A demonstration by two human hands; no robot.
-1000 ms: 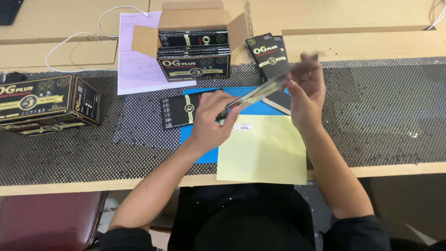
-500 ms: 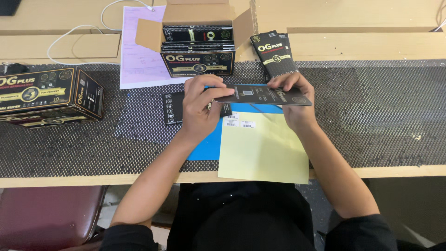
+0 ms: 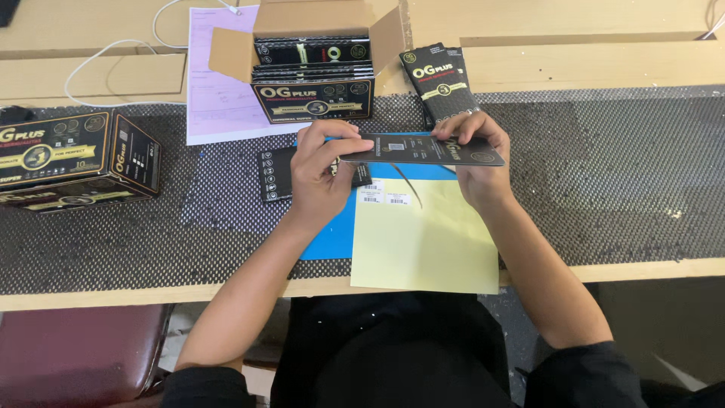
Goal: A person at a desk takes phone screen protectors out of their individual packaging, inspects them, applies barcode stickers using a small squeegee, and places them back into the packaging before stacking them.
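I hold a flat black packet point(image 3: 419, 149) level above the table with both hands. My left hand point(image 3: 321, 177) grips its left end between thumb and fingers. My right hand point(image 3: 476, 162) grips its right end. Below the packet lie a pale yellow sheet point(image 3: 423, 242) with two small white barcode stickers point(image 3: 384, 196) and a blue sheet point(image 3: 332, 234). Another black packet point(image 3: 273, 174) lies flat on the mat, partly hidden by my left hand.
An open cardboard box point(image 3: 313, 72) of black packets stands at the back, with a stack of black packets point(image 3: 438, 79) to its right. A closed black carton point(image 3: 72, 159) sits at the left. A white paper point(image 3: 215, 98) and cable point(image 3: 113, 53) lie behind. A maroon chair point(image 3: 75, 355) is lower left.
The packet went from tilted up on edge to flat and level, its printed back face upward. Both hands lowered with it and now hold its two ends.
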